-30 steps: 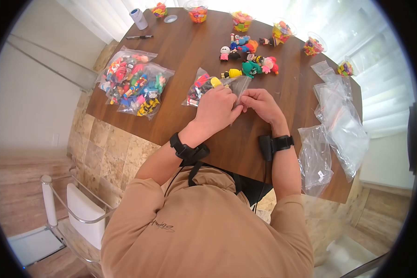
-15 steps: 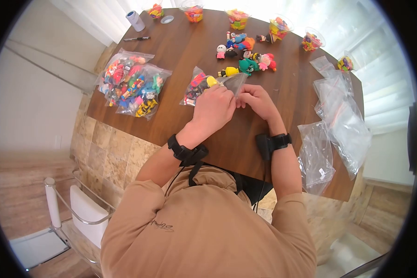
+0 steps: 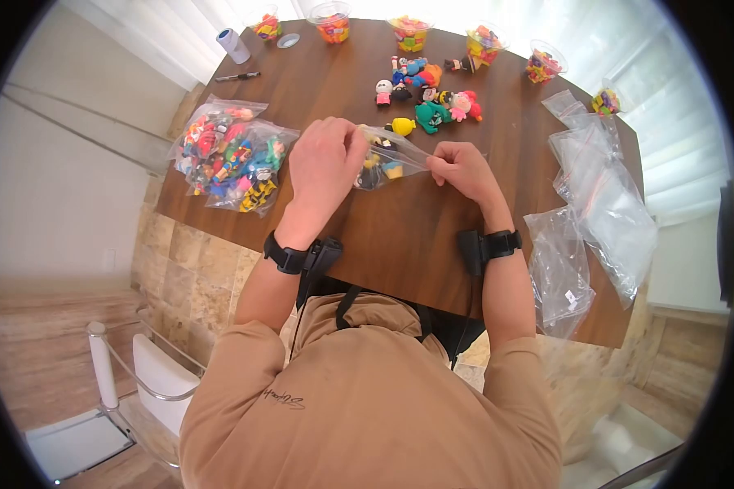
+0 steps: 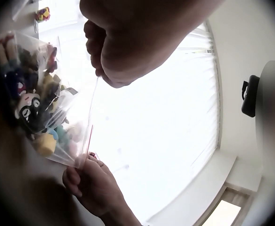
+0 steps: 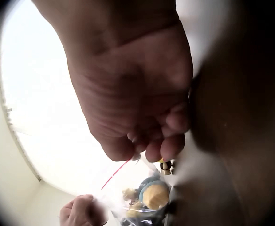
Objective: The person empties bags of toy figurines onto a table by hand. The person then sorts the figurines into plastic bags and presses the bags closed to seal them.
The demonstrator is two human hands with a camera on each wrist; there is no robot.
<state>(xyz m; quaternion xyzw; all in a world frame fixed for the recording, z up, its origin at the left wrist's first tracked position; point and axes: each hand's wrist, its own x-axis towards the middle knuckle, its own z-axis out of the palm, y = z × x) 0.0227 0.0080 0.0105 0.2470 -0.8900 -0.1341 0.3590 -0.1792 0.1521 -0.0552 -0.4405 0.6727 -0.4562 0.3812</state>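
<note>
A clear zip bag (image 3: 414, 155) holding several small toy figures (image 4: 30, 107) is stretched between both hands. My left hand (image 3: 324, 159) pinches one end of its top edge, and my right hand (image 3: 462, 169) pinches the opposite corner. In the left wrist view, a red strip (image 4: 90, 134) runs along the edge of the bag between the hands. The figures bunch low in the bag, partly hidden by my left hand in the head view. Just beyond the bag lie a yellow-headed figure (image 3: 401, 126) and a green figure (image 3: 432, 117).
Filled zip bags of figures (image 3: 235, 159) lie to the left; flat clear bags (image 3: 599, 191) cover the right side. More loose figures (image 3: 416, 73) are farther back. Cups of colourful pieces (image 3: 483, 47) line the far edge, with a white bottle (image 3: 233, 46) and a pen (image 3: 238, 77).
The hands have moved apart, the left one going left, and the bag's top edge is now pulled taut between them. The bag has shifted right relative to the left hand.
</note>
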